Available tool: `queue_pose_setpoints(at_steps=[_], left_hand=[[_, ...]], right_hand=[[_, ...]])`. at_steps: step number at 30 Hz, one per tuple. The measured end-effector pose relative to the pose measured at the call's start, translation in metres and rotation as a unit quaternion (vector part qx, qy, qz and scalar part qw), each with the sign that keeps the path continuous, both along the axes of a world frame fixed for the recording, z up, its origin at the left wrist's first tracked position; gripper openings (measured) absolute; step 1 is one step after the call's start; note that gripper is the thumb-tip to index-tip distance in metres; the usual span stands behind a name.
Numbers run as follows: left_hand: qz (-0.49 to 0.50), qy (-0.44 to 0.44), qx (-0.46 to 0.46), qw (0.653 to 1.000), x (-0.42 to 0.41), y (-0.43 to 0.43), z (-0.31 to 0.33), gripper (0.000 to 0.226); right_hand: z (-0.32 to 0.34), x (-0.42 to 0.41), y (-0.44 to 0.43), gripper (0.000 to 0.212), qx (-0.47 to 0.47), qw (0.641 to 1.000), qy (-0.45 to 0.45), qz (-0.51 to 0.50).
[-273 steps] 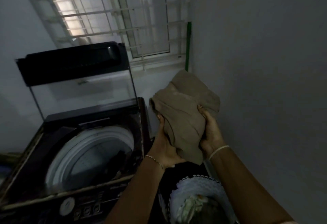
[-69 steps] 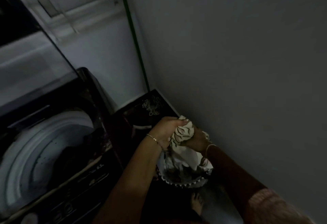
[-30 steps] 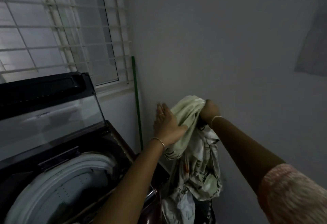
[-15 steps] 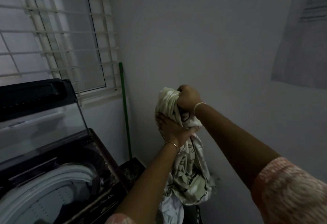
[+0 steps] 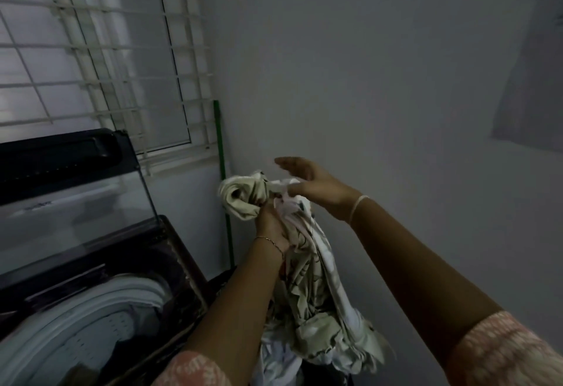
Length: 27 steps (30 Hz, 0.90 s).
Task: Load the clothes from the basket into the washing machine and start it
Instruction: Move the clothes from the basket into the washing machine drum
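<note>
left hand (image 5: 272, 227) is raised in front of the chest, forearm angled up from the lower centre, fingers clenched around the bunched upper part of a pale patterned cloth (image 5: 307, 279). a thin bracelet sits at this wrist. right hand (image 5: 313, 183) is above and just right of the left hand, palm turned down, fingers spread and extended leftward; its thumb side touches the top of the cloth, with no closed grasp visible. a light band circles the right wrist. the cloth hangs down between both forearms, with a rolled fold at the top left. washer (image 5: 100, 309) stands at lower left, lid up, drum exposed, with dark items inside. a green pole (image 5: 224, 190) leans in the corner behind the hands.
</note>
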<state>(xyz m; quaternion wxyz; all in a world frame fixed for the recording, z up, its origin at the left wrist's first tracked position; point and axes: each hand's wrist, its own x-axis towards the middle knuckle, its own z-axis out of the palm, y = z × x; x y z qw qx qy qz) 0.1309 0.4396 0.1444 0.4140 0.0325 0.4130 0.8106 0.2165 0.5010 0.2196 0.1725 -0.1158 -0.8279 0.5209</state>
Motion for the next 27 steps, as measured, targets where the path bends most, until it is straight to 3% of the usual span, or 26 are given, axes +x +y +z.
queue_pose_setpoints(at_steps=[4, 6, 8, 11, 16, 21, 24, 25, 26, 27], left_hand=[[-0.002, -0.055, 0.109, 0.993, -0.008, 0.004, 0.014, 0.051], [-0.007, -0.044, 0.117, 0.992, -0.007, 0.007, 0.020, 0.054], [-0.012, -0.049, 0.124, 0.991, -0.004, 0.008, 0.029, 0.054], [-0.003, -0.072, 0.129, 0.989, -0.001, 0.011, 0.040, 0.053], [-0.045, -0.078, 0.103, 0.991, -0.011, 0.006, 0.035, 0.051], [-0.022, -0.029, -0.017, 0.999, -0.021, -0.011, 0.016, 0.060], [0.108, -0.098, -0.071, 0.987, -0.034, -0.021, -0.009, 0.089], [0.154, -0.034, -0.165, 0.974, -0.040, -0.027, -0.016, 0.103], [0.165, 0.102, -0.293, 0.936, -0.042, -0.030, -0.022, 0.113], [0.150, 0.234, -0.363, 0.889, -0.046, -0.029, -0.029, 0.115]], right_hand=[[-0.056, 0.020, 0.019, 0.097, -0.062, 0.997, -0.044, -0.008], [-0.087, 0.021, 0.024, 0.114, -0.029, 0.998, -0.060, -0.021], [-0.109, 0.018, 0.023, 0.115, -0.027, 0.997, -0.050, -0.059], [-0.120, 0.016, 0.015, 0.100, -0.076, 0.984, -0.013, -0.159], [-0.108, 0.012, 0.020, 0.042, -0.097, 0.966, 0.063, -0.233], [-0.087, -0.002, 0.022, 0.025, -0.215, 0.929, 0.152, -0.262], [-0.066, -0.011, 0.020, 0.025, -0.260, 0.912, 0.169, -0.268], [-0.060, -0.015, 0.020, 0.024, -0.261, 0.911, 0.170, -0.271], [-0.056, -0.018, 0.021, 0.024, -0.260, 0.910, 0.170, -0.275], [-0.051, -0.020, 0.021, 0.024, -0.257, 0.909, 0.172, -0.279]])
